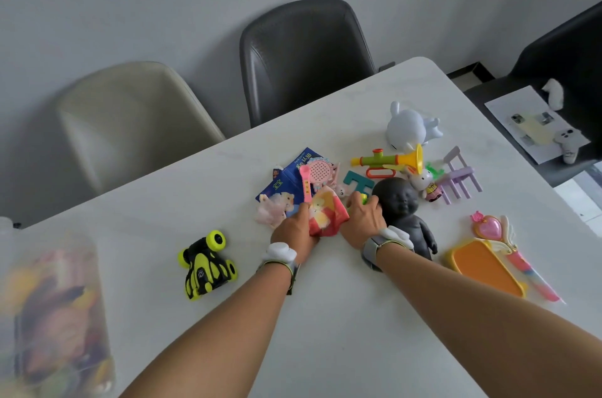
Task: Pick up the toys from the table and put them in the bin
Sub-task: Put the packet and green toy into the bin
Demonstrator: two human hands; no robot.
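Toys lie in a heap on the white table. My left hand grips a red and yellow cloth toy at the heap's near edge. My right hand is closed around a small green toy, right beside a black baby doll. A blue cloth book, a pink round rattle and a teal piece lie just beyond my hands. The clear bin stands at the near left, blurred, with several toys inside.
A yellow and black toy car sits left of my hands. At right lie a trumpet, a white rabbit, a purple toy chair, a pink wand and an orange tray. Two chairs stand behind the table.
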